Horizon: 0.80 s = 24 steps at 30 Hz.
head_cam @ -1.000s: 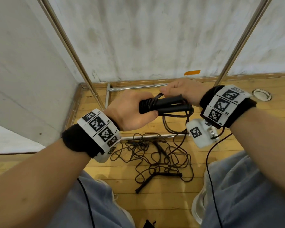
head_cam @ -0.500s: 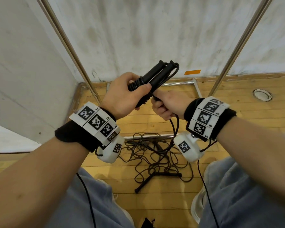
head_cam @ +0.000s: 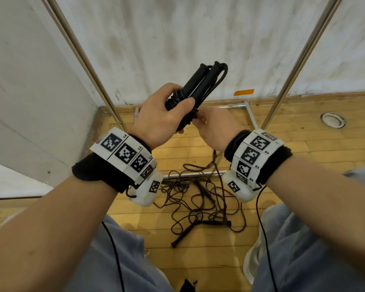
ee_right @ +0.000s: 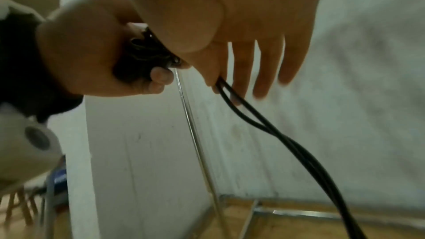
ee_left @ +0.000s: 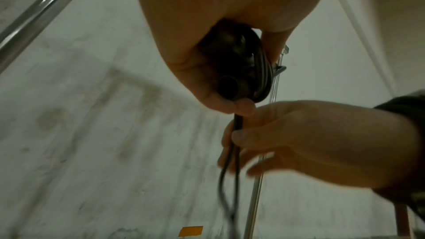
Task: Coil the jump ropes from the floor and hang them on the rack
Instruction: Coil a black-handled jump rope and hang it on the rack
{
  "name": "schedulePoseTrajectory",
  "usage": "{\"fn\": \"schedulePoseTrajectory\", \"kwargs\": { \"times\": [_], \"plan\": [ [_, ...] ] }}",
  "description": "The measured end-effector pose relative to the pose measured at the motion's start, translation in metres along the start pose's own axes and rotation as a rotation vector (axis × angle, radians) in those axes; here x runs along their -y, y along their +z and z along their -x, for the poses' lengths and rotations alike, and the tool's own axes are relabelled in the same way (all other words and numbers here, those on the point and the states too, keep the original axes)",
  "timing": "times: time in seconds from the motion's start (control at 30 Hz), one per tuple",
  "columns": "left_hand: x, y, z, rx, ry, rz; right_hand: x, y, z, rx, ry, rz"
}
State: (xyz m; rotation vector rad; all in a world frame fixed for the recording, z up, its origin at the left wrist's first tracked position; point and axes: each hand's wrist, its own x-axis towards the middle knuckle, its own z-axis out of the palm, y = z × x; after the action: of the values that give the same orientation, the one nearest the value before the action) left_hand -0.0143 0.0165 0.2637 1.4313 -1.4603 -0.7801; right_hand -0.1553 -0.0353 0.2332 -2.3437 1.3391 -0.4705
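Note:
My left hand (head_cam: pixel 173 110) grips a black jump rope's two handles (head_cam: pixel 200 83), held together and tilted up to the right, with cord wound round their lower part. Just below it, my right hand (head_cam: pixel 207 123) pinches the two loose cord strands (ee_left: pixel 234 144) between thumb and fingers; in the right wrist view these strands (ee_right: pixel 276 134) trail down toward the floor. More jump ropes (head_cam: pixel 198 199) lie tangled on the wooden floor below my hands, with black handles among them. The metal rack's slanted poles (head_cam: pixel 89 66) (head_cam: pixel 299 66) rise on either side.
The rack's base bars (head_cam: pixel 188 175) lie on the floor under the tangle. White walls close the corner at left and behind. An orange tape strip (head_cam: pixel 243 92) marks the wall, and a round floor fitting (head_cam: pixel 332 120) sits at right. My knees and a shoe (head_cam: pixel 253 260) fill the foreground.
The handles swung from lying level to pointing up and right as my left hand rose. My right hand left the handles' top and now holds the cord below them.

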Motion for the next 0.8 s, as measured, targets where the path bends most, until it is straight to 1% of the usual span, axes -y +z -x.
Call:
{"fn": "schedulePoseTrajectory", "kwargs": {
  "times": [0.07, 0.13, 0.2, 0.23, 0.27, 0.37, 0.4, 0.53, 0.67, 0.8],
  "plan": [
    [-0.004, -0.001, -0.001, -0.006, 0.003, 0.013, 0.006, 0.004, 0.0, 0.127, 0.066, -0.308],
    [-0.006, -0.007, -0.004, -0.046, -0.016, -0.008, 0.011, 0.003, 0.0, 0.239, 0.101, -0.607],
    [-0.002, -0.017, -0.009, -0.082, -0.051, -0.097, 0.011, 0.001, 0.001, 0.287, 0.161, -0.847],
    [0.002, -0.021, -0.012, -0.093, -0.062, -0.157, 0.01, 0.001, 0.0, 0.277, 0.175, -0.87],
    [0.007, -0.025, -0.013, -0.099, -0.063, -0.227, 0.009, 0.0, 0.0, 0.249, 0.159, -0.793],
    [0.022, -0.03, -0.013, -0.084, -0.039, -0.497, 0.006, 0.002, -0.001, 0.188, 0.025, -0.297],
    [0.026, -0.029, -0.013, -0.074, -0.04, -0.569, 0.006, 0.003, -0.002, 0.183, -0.006, -0.195],
    [0.042, -0.022, -0.013, -0.038, -0.05, -0.778, 0.013, 0.006, 0.001, 0.205, -0.057, -0.043],
    [0.052, -0.015, -0.015, 0.033, -0.081, -0.843, 0.016, 0.006, 0.004, 0.214, -0.103, 0.138],
    [0.058, -0.022, -0.018, 0.089, -0.138, -0.907, 0.015, -0.004, 0.008, 0.244, -0.158, 0.248]
  ]
}}
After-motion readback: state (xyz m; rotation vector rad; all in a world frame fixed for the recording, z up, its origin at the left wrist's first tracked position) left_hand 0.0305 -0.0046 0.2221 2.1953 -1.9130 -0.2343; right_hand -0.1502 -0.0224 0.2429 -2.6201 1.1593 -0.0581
